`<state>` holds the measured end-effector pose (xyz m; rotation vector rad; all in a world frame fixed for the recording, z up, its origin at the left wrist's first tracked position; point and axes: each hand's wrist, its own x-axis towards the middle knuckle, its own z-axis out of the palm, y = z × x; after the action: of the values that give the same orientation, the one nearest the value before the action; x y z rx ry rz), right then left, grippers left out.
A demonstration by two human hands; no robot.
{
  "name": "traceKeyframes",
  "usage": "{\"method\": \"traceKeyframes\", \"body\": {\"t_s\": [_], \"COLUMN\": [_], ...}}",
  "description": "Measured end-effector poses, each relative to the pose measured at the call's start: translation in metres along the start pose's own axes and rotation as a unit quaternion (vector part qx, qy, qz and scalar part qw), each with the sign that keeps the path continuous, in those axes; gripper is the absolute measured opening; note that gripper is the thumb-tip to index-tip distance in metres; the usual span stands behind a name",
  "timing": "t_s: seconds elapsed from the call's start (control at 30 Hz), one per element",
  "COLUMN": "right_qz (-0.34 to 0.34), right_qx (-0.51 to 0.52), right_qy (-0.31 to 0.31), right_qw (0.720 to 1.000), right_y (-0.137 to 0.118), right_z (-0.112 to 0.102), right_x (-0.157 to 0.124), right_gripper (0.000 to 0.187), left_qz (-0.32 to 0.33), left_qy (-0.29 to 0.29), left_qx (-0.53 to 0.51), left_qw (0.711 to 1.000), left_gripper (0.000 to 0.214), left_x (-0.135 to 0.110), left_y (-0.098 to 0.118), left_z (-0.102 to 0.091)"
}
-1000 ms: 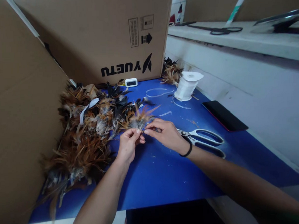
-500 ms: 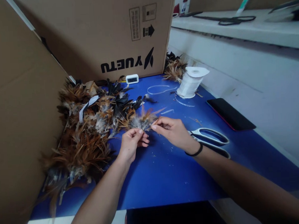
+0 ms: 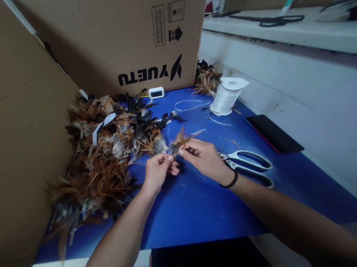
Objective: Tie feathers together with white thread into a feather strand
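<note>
Over the blue table [image 3: 197,212], my two hands meet at a small bunch of brown and grey feathers [image 3: 179,140]. My left hand [image 3: 159,168] pinches its lower end between thumb and forefinger. From the right, my right hand [image 3: 205,158] pinches the side of the same bunch; its fingertips partly cover the quills. Just beyond my left hand lie more orange-brown feathers with grey fluff [image 3: 158,144]. A large heap of brown and black feathers [image 3: 99,169] spreads to the left. White-handled scissors [image 3: 248,161] lie beside my right wrist.
A white ribbon spool [image 3: 227,97] stands at the back right, a loose strand near it. A black phone [image 3: 274,133] lies along the right edge. Cardboard boxes [image 3: 96,42] wall the back and left. A small digital clock [image 3: 156,93] sits before the back box.
The feathers between my hands have drawn together into a narrower, more upright tuft, apart from those on the left. Both hands stay in nearly the same place; the view has shifted slightly.
</note>
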<state>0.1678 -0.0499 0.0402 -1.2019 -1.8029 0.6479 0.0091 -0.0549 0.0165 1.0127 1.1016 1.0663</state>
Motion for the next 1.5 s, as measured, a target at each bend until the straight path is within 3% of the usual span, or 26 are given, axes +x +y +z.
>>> {"method": "traceKeyframes", "body": {"t_s": [0.23, 0.8, 0.97, 1.1, 1.23, 1.4, 1.5], "right_qz": [-0.009, -0.018, 0.009, 0.066, 0.111, 0.145, 0.132], "right_qx": [-0.008, -0.016, 0.016, 0.114, 0.19, 0.203, 0.187], "right_qy": [0.008, -0.041, -0.029, -0.004, 0.062, 0.146, 0.15], "right_qw": [1.0, 0.999, 0.999, 0.991, 0.974, 0.957, 0.962], "right_y": [0.0, 0.003, 0.004, 0.002, 0.0, 0.003, 0.008], "right_z": [-0.003, -0.002, 0.002, 0.0, -0.009, -0.02, -0.021], "right_x": [0.001, 0.001, 0.001, 0.003, 0.008, 0.013, 0.014], "right_gripper": [0.014, 0.014, 0.012, 0.009, 0.013, 0.014, 0.015], "left_qz": [0.0, 0.0, 0.005, 0.004, -0.004, -0.01, -0.006], "left_qy": [0.002, -0.002, -0.01, -0.025, -0.028, -0.016, -0.002], "left_qx": [-0.007, 0.017, 0.013, 0.002, -0.013, -0.036, -0.048], "left_qw": [1.0, 1.0, 1.0, 1.0, 1.0, 0.999, 0.999], "left_gripper": [0.029, 0.026, 0.026, 0.025, 0.025, 0.026, 0.027], "left_x": [0.0, 0.0, 0.0, 0.0, 0.001, 0.004, 0.006], "left_y": [-0.001, -0.001, -0.002, -0.002, -0.004, -0.004, -0.001], "left_z": [0.0, 0.001, 0.0, -0.002, -0.004, -0.008, -0.01]}}
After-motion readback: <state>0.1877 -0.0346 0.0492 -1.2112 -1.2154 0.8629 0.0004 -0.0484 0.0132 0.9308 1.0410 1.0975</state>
